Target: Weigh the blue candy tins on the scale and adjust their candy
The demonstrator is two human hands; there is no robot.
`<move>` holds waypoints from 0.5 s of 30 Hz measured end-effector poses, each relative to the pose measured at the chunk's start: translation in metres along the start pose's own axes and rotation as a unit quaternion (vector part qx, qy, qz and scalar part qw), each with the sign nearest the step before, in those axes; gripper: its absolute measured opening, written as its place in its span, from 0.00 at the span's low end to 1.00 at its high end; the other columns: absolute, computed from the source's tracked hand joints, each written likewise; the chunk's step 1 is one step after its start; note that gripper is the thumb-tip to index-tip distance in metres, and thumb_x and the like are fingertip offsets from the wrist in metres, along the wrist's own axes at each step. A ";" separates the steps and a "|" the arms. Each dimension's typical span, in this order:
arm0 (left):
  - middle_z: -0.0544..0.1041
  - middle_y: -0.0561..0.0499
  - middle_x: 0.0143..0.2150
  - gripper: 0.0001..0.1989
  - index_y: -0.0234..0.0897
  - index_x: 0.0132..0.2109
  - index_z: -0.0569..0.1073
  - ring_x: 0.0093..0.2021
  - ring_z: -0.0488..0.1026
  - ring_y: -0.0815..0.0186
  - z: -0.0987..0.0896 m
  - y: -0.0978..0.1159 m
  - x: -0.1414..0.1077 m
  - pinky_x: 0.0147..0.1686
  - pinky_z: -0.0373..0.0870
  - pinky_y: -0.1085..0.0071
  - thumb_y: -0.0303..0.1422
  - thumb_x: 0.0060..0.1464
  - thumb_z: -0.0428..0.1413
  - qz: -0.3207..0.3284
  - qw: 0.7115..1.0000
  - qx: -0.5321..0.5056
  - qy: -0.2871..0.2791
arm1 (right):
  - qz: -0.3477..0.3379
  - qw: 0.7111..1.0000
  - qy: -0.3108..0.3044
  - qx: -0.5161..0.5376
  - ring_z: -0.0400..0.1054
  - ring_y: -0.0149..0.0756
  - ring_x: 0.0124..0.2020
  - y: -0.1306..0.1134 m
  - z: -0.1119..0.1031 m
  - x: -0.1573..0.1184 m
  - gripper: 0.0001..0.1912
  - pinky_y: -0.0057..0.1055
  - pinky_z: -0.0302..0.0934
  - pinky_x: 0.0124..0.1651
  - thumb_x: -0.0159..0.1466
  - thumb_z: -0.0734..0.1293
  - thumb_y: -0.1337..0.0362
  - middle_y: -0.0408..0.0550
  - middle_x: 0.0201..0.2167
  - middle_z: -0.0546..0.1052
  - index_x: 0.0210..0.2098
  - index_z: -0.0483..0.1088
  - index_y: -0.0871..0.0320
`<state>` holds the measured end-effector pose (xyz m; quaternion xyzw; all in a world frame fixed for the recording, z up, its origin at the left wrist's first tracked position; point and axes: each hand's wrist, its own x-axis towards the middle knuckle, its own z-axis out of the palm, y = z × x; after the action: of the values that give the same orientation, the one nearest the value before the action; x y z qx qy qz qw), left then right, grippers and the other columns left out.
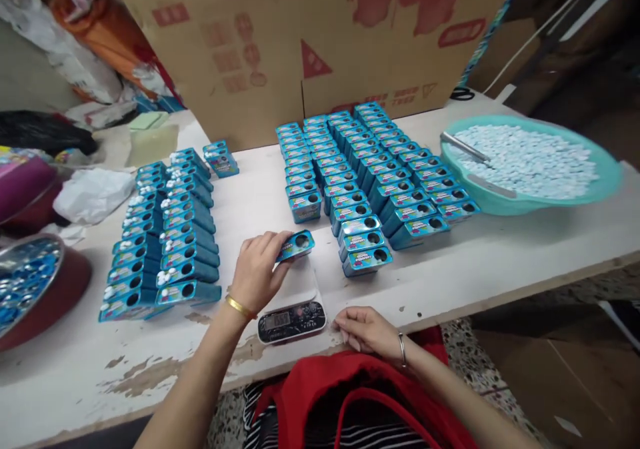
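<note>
My left hand (257,272) is closed around a small blue box (296,246) with a dark round hole in its top. It holds the box over the white plate of a digital scale (293,320), whose display is lit but hard to read. Whether the box rests on the plate is hidden. At the table edge, right of the scale, my right hand (367,331) has its fingers curled together; anything between them is too small to make out. Rows of similar blue boxes (367,258) stand ahead and to the right.
On the left, two rows of blue boxes (190,270) have white pieces on many tops. A turquoise basin (530,202) of pale pieces holds a metal scoop (467,148). A red bowl (75,282) contains blue wrapped pieces. A large cardboard box (270,96) stands behind.
</note>
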<state>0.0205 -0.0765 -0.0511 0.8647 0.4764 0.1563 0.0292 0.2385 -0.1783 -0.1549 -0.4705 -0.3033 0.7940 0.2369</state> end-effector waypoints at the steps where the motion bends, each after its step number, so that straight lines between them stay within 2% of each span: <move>1: 0.72 0.45 0.46 0.19 0.37 0.56 0.62 0.45 0.68 0.60 0.002 0.003 0.011 0.42 0.60 0.64 0.37 0.60 0.48 0.007 1.000 -0.001 0.017 | -0.004 1.000 0.001 0.004 0.53 0.19 0.13 0.001 0.000 0.002 0.33 0.22 0.35 0.16 0.44 0.71 0.39 0.40 0.18 0.68 0.30 0.67 0.65; 3: 0.72 0.45 0.47 0.20 0.37 0.57 0.62 0.46 0.68 0.59 0.012 0.005 0.035 0.43 0.59 0.63 0.37 0.60 0.49 0.012 0.999 0.001 0.032 | -0.006 1.000 -0.001 0.008 0.52 0.19 0.12 0.001 0.000 0.003 0.33 0.22 0.35 0.15 0.44 0.71 0.39 0.39 0.18 0.68 0.30 0.67 0.64; 6: 0.71 0.44 0.48 0.20 0.38 0.57 0.63 0.48 0.67 0.57 0.036 0.001 0.061 0.44 0.58 0.60 0.35 0.58 0.50 0.013 0.999 0.037 0.002 | -0.004 1.000 -0.006 0.015 0.51 0.19 0.12 0.000 0.001 0.002 0.32 0.21 0.34 0.15 0.44 0.70 0.39 0.38 0.16 0.67 0.29 0.65 0.63; 10: 0.69 0.43 0.51 0.22 0.40 0.58 0.64 0.49 0.64 0.55 0.064 -0.016 0.072 0.45 0.58 0.60 0.34 0.56 0.52 -0.004 0.996 0.085 -0.021 | -0.002 1.000 -0.018 0.020 0.48 0.18 0.11 0.004 0.002 0.000 0.32 0.21 0.34 0.15 0.46 0.69 0.37 0.37 0.16 0.65 0.29 0.65 0.63; 13: 0.66 0.43 0.55 0.26 0.42 0.59 0.62 0.53 0.62 0.55 0.062 -0.048 0.080 0.49 0.57 0.60 0.43 0.55 0.53 -0.010 0.997 0.073 0.022 | -0.003 0.999 -0.025 0.026 0.48 0.18 0.11 0.015 -0.002 0.005 0.33 0.21 0.34 0.15 0.48 0.68 0.36 0.38 0.17 0.65 0.31 0.66 0.63; 15: 0.64 0.43 0.57 0.27 0.41 0.59 0.61 0.55 0.60 0.56 0.049 -0.083 0.097 0.52 0.56 0.61 0.46 0.56 0.52 -0.060 0.992 0.095 0.054 | -0.003 0.999 -0.037 0.025 0.49 0.20 0.12 0.023 -0.006 0.011 0.33 0.22 0.35 0.17 0.49 0.67 0.36 0.39 0.18 0.65 0.32 0.66 0.62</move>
<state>0.0152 0.0542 -0.0907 0.8236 0.5412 0.1545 -0.0695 0.2366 -0.1855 -0.1802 -0.4336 -0.2938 0.8174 0.2396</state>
